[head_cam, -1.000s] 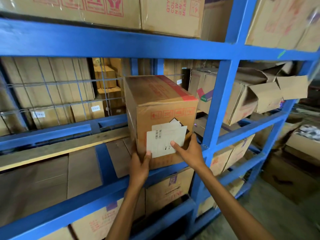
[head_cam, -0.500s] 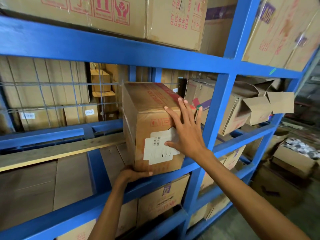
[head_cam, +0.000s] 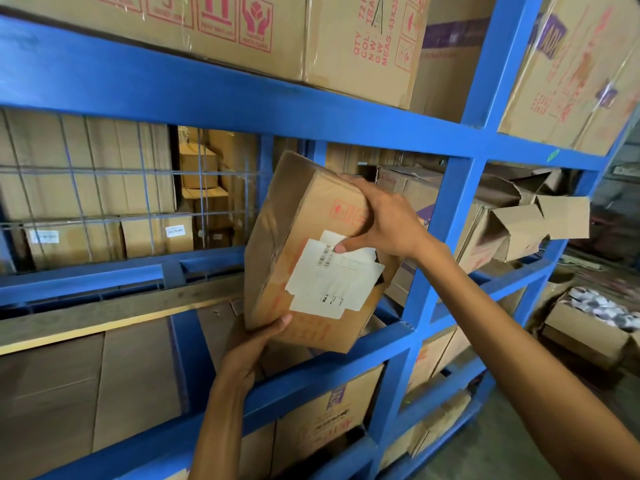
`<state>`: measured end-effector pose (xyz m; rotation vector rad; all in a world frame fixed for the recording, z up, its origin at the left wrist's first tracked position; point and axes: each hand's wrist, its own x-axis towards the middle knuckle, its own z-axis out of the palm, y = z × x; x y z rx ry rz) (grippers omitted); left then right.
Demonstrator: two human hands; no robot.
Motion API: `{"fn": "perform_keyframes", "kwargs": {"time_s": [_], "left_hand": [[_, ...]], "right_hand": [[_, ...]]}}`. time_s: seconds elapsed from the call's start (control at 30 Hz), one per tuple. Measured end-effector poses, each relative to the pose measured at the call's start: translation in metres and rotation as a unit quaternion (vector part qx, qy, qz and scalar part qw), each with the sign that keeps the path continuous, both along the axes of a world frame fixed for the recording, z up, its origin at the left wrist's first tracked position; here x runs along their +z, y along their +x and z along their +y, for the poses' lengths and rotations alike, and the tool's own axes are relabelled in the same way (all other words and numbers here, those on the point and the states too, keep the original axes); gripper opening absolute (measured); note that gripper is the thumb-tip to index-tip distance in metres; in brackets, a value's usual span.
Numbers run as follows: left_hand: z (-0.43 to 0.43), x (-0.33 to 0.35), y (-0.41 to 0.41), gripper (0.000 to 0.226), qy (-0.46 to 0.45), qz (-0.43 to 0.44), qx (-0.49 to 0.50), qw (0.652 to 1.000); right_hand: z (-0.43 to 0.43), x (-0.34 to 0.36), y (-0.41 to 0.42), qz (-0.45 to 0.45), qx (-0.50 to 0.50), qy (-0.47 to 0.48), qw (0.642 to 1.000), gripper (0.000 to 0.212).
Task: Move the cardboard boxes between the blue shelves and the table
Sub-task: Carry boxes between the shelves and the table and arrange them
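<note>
Box [head_cam: 308, 258] tilted at frame centre, off the blue shelf [head_cam: 242, 105]. My right hand [head_cam: 384, 220] grips its top edge; left hand [head_cam: 249, 351] cups the bottom corner, fingers hidden underneath. Label print unreadable.

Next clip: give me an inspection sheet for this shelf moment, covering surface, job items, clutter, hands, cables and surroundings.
Surface: blue shelves, flattened cardboard lining the middle level; no table in view.
Job's things: labelled cardboard box tilted, lower corner at the shelf's front rail.
Clutter: torn open box in the next bay.
Hands: left hand under the box's bottom corner; right hand grips its upper right edge.
Cables: nothing seen.
Surroundings: wire mesh behind the shelf; open carton on the floor.
</note>
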<state>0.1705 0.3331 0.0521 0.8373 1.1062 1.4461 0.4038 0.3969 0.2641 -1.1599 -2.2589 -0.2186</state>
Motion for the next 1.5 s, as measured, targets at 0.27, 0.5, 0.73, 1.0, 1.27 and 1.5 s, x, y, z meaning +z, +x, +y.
{"fn": "perform_keyframes", "kwargs": {"time_s": [0.27,0.5,0.73,1.0,1.27,1.5], "left_hand": [[-0.037,0.046,0.001,0.051,0.141,-0.018,0.078,0.987],[-0.078,0.062,-0.016,0.080,0.147,0.125,0.095,0.977],[-0.158,0.079,0.001,0.095,0.172,0.195,0.069,0.963],[-0.257,0.084,0.053,0.085,0.186,0.224,0.004,0.957],[-0.301,0.066,0.139,0.088,0.216,0.215,-0.122,0.945],[-0.303,0.055,0.266,0.093,0.226,0.198,-0.262,0.917]], "right_hand": [[-0.049,-0.053,0.024,0.253,0.055,-0.103,0.960,0.116],[-0.122,-0.098,0.037,0.380,0.041,-0.118,0.917,0.117],[-0.214,-0.132,0.058,0.460,0.008,-0.098,0.883,0.117],[-0.337,-0.179,0.099,0.535,-0.053,-0.095,0.838,0.106],[-0.443,-0.208,0.167,0.578,-0.156,-0.048,0.799,0.110],[-0.536,-0.220,0.246,0.591,-0.297,0.028,0.750,0.106]]}}
